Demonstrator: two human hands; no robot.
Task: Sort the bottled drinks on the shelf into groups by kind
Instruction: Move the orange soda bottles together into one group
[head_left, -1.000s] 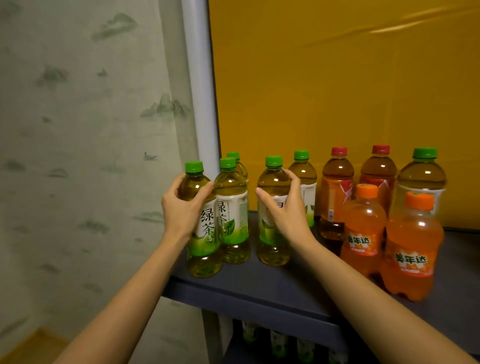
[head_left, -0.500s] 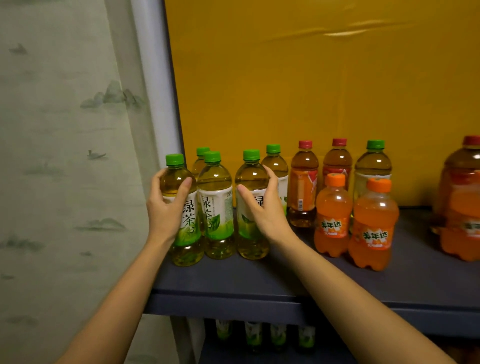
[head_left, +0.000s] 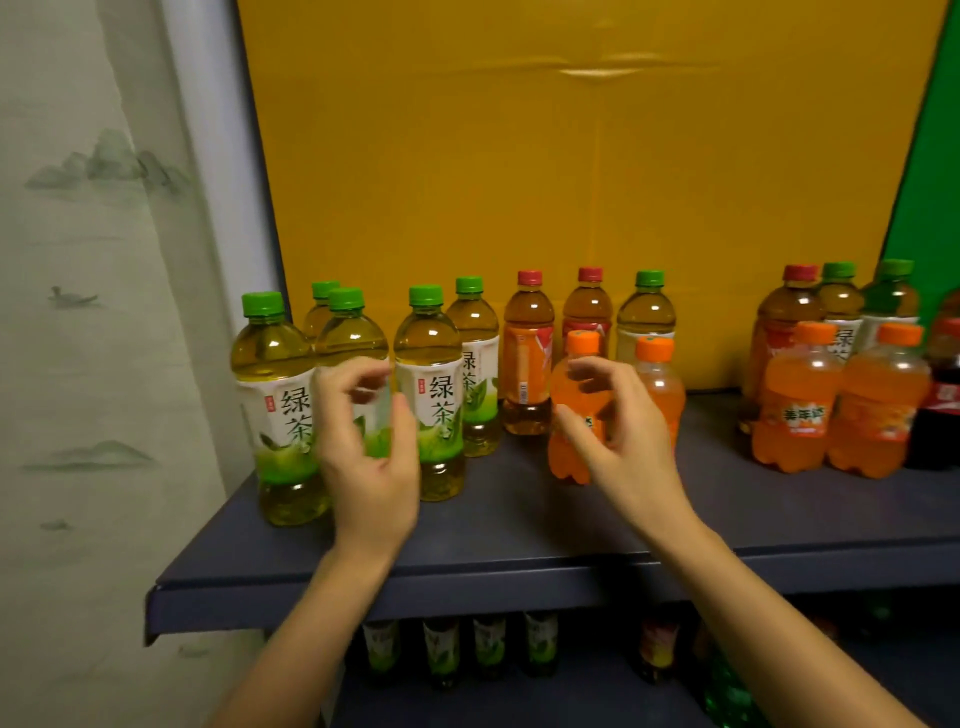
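Head view: green tea bottles (head_left: 435, 395) gathered at left end of shelf (head_left: 519, 525), five standing close together, three near and two far. Judged settled as a group. Both hands now off those bottles, where half a second ago each clasped one. Left hand (head_left: 366, 452) loose and half open in front of middle near green tea bottle, fingers curled and blurred, gripping nothing. Right hand (head_left: 618, 431) shifted rightward, spread open just in front of small orange soda bottle (head_left: 576, 415); contact not certain, no grip closed. Probably next pick. Right of green teas: two red-capped tea bottles (head_left: 527, 358) far, one stray green-capped bottle (head_left: 647, 317) beside them, second orange soda (head_left: 660, 384) near it. Well apart at far right: mixed cluster (head_left: 831, 384) of orange sodas, teas and dark cola, unsorted. Camera turned rightward since earlier frame, exposing that cluster.
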